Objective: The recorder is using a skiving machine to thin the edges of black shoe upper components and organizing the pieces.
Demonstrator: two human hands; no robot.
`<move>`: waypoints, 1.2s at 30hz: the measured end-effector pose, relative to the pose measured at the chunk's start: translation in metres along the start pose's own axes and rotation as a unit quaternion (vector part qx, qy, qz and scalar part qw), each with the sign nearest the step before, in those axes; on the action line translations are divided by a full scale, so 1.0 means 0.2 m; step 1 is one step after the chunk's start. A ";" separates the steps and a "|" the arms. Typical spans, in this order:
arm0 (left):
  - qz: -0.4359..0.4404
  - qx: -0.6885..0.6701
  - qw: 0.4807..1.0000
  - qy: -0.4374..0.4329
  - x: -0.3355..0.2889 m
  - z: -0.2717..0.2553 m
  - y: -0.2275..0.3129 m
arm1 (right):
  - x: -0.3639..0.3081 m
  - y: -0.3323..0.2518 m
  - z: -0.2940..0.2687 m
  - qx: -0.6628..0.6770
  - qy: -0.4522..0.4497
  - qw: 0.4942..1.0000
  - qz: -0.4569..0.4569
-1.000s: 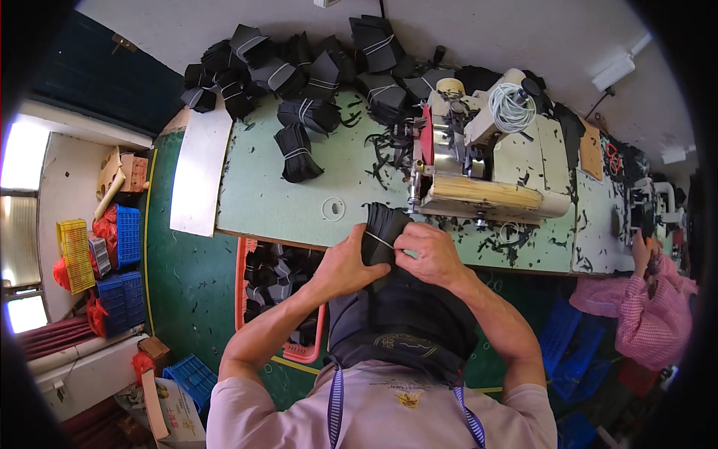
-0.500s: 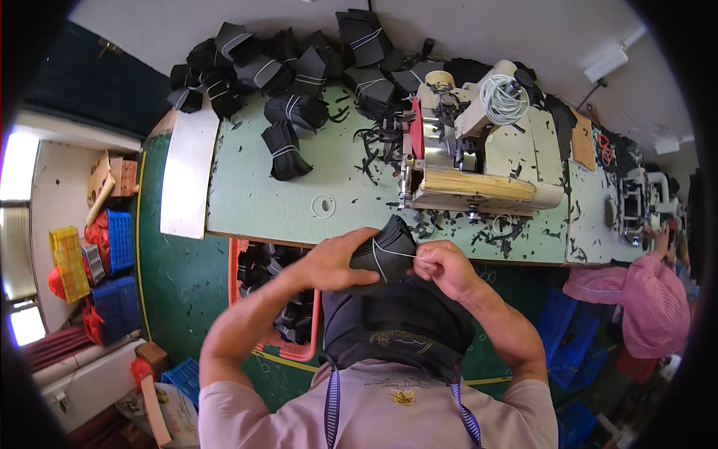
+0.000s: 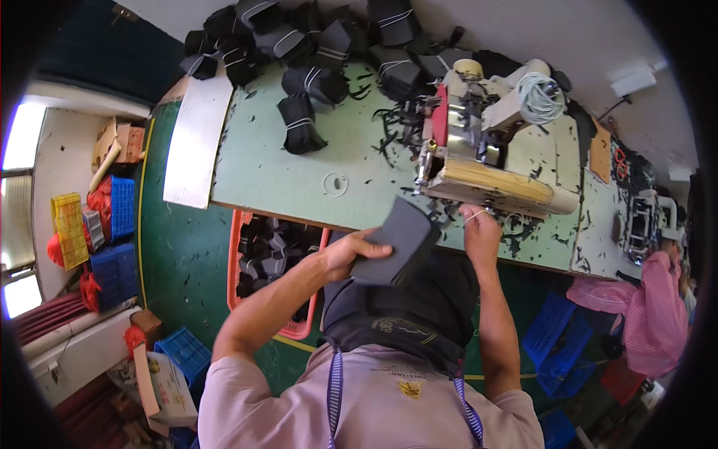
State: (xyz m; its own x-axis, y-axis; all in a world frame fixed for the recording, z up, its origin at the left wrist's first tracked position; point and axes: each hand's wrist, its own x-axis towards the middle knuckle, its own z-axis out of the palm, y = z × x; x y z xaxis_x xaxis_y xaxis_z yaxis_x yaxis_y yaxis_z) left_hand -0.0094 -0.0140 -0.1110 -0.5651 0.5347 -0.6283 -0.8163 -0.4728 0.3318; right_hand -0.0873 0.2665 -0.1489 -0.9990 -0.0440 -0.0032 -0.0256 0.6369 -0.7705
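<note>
My left hand [image 3: 355, 253] is closed on a stack of dark grey cut pieces [image 3: 400, 243], thumb on top, above the front edge of the table. No band shows around this stack. My right hand [image 3: 481, 233] is raised at the table edge, just in front of the machine [image 3: 493, 161]. Its fingers are pinched on a thin white elastic band [image 3: 473, 216], apart from the stack. Another white band [image 3: 335, 184] lies on the green tabletop [image 3: 277, 176]. Beyond it rests a banded dark bundle [image 3: 299, 126].
More banded bundles [image 3: 292, 45] are heaped at the back of the table. Black scraps [image 3: 389, 135] litter the area around the machine. Below the table edge stands a pink crate [image 3: 235, 258] of dark pieces. A co-worker's pink sleeve [image 3: 651, 314] is at the right, beside blue crates [image 3: 550, 329].
The band has come off the stack and is now in my right hand, which moved up and right. My left hand still holds the stack, now tilted. The view has shifted slightly.
</note>
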 end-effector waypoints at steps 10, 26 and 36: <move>0.123 -0.202 0.969 0.073 0.02 -0.19 -0.02 | 0.11 -0.04 0.04 -0.311 -0.092 0.946 -0.010; 0.195 0.261 0.905 0.274 -0.09 -0.19 0.05 | -0.04 -0.56 0.47 0.234 -0.206 0.946 0.086; 0.213 0.142 0.953 0.163 -0.07 -0.36 0.03 | 0.03 -0.60 0.63 0.297 -0.381 0.834 0.268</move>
State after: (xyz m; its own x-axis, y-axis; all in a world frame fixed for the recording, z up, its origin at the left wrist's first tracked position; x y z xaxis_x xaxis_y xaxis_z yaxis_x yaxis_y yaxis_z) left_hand 0.0013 -0.0747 -0.1508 -0.8233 0.0679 -0.5635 -0.5460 -0.3656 0.7537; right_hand -0.0855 0.0927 -0.1378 -0.5429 -0.4965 -0.6773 0.6652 0.2380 -0.7077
